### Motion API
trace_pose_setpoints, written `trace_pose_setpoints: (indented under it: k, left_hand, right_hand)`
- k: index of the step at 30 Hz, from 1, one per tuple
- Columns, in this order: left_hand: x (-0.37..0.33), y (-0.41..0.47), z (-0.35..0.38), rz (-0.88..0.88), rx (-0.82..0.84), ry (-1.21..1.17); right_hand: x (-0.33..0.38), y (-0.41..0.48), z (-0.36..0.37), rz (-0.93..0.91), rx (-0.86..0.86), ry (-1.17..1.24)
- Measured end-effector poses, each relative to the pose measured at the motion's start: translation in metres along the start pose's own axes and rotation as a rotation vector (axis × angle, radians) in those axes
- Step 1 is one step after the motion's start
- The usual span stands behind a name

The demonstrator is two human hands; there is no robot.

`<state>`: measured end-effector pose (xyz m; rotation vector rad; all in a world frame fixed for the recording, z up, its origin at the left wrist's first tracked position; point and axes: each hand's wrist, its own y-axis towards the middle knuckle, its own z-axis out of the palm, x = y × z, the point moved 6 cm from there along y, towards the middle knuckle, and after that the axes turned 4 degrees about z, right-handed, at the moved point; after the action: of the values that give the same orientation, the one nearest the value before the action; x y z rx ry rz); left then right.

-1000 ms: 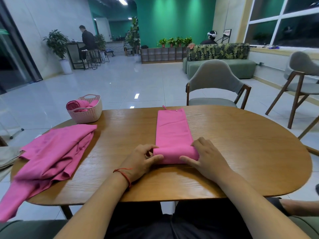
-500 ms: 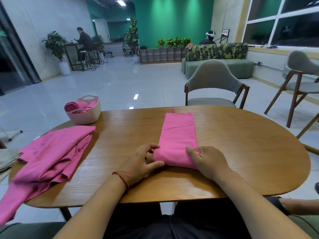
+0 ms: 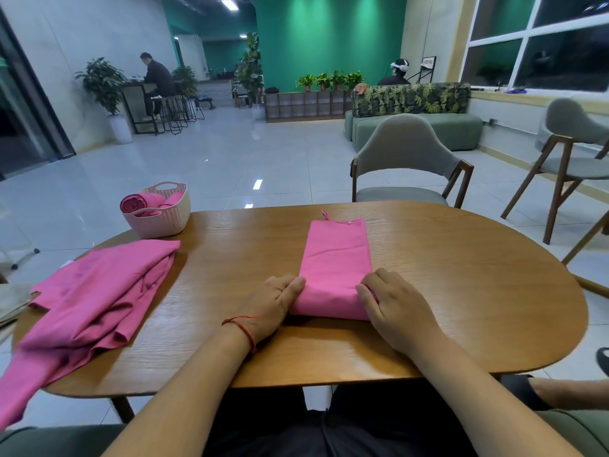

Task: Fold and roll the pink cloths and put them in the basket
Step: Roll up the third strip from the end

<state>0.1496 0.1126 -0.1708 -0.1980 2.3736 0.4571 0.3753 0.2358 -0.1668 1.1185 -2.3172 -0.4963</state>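
A pink cloth (image 3: 336, 255) folded into a long narrow strip lies in the middle of the wooden table (image 3: 461, 291), its far end pointing away from me. Its near end is turned over into a low roll. My left hand (image 3: 273, 305) grips the roll's left end, thumb along the fabric. My right hand (image 3: 395, 308) curls over the right end. A whitish woven basket (image 3: 164, 222) stands at the table's far left with rolled pink cloths (image 3: 138, 202) inside. A loose pile of pink cloths (image 3: 99, 291) lies at the left and hangs over the near edge.
A grey chair (image 3: 405, 159) is pushed in at the table's far side, and another chair (image 3: 566, 153) stands to the right. Some greyish material (image 3: 13, 301) lies at the left edge. Two people sit far back in the room.
Both hands have turned the near end of the strip over and shifted slightly away from me. The flat part of the cloth is shorter and the strip now lies a little skewed.
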Motion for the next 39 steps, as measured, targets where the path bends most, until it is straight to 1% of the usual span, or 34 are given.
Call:
trace_pose_setpoints:
  k: [5,7,10,13,17,20,22,24,27,29,31,33,35,39]
  left_hand:
    - [-0.003,-0.005,-0.001,-0.001,-0.049,0.085]
    - [-0.002,-0.006,-0.001,0.027,-0.065,0.113]
    - [-0.007,-0.012,-0.002,0.074,-0.072,0.048]
    - [-0.011,-0.016,0.001,0.083,-0.036,0.071]
    - [-0.013,-0.020,0.000,0.089,0.028,0.067]
    - [-0.015,-0.019,0.001,0.093,0.067,0.087]
    - [-0.014,-0.017,0.003,0.078,0.076,0.156]
    - [-0.011,-0.016,0.005,0.048,0.087,0.210]
    - [-0.013,-0.014,0.004,0.003,0.063,0.233]
    - [-0.019,-0.015,0.003,-0.007,0.053,0.223]
    - [-0.025,-0.017,0.001,-0.017,0.045,0.227]
    - [-0.028,-0.018,-0.001,-0.043,0.040,0.250]
    - [-0.026,-0.017,-0.002,-0.059,0.024,0.266]
    - [-0.016,-0.015,0.000,-0.018,-0.029,0.297]
  right_hand:
    - [-0.003,0.002,0.002,0.071,0.093,0.125]
    - [-0.004,0.002,0.001,0.102,0.111,0.182]
    - [-0.007,0.004,0.001,0.212,0.144,0.296]
    - [-0.013,0.009,0.003,0.298,0.162,0.352]
    - [-0.019,0.012,0.007,0.338,0.188,0.393]
    - [-0.022,0.011,0.007,0.356,0.173,0.402]
    - [-0.021,0.008,0.004,0.353,0.121,0.353]
    - [-0.019,0.003,-0.001,0.316,0.053,0.240]
    - [-0.008,-0.001,-0.006,0.181,-0.055,0.119]
    - [0.001,-0.002,-0.003,0.045,-0.059,0.081]
    - [0.006,-0.002,0.001,-0.034,-0.033,0.053]
    - [0.004,-0.001,0.003,-0.029,-0.003,0.081]
    - [0.002,0.000,0.003,0.014,0.028,0.121]
    - [0.002,0.004,0.004,0.089,0.081,0.149]
